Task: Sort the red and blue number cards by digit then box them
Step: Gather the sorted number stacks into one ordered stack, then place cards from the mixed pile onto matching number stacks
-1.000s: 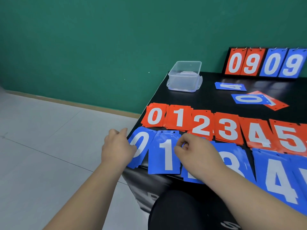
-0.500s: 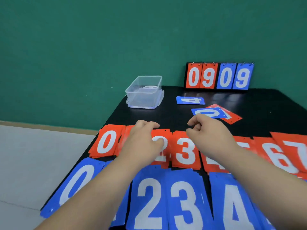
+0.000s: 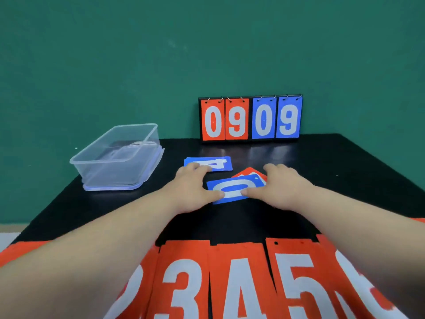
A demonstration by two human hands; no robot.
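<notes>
A blue 0 card (image 3: 234, 188) lies mid-table on top of a red card (image 3: 249, 172). My left hand (image 3: 192, 188) and my right hand (image 3: 280, 186) sit on either side of it, both thumbs touching its near edge, fingers reaching round its ends. The fingers of my left hand also touch a blue 4 card (image 3: 216, 163) lying just behind. A row of sorted red cards runs along the near edge: 3 (image 3: 181, 279), 4 (image 3: 241, 286), 5 (image 3: 296, 272). A clear plastic box (image 3: 119, 157) stands at the far left.
A flip scoreboard (image 3: 250, 118) reading 0909 stands at the back edge against the green wall. The black table (image 3: 345, 171) has bare surface on the right. The floor shows at the lower left past the table's edge.
Both hands moved forward from the sorted rows to the loose blue 0 card in the middle. The view tilted up, so the blue row has left the frame.
</notes>
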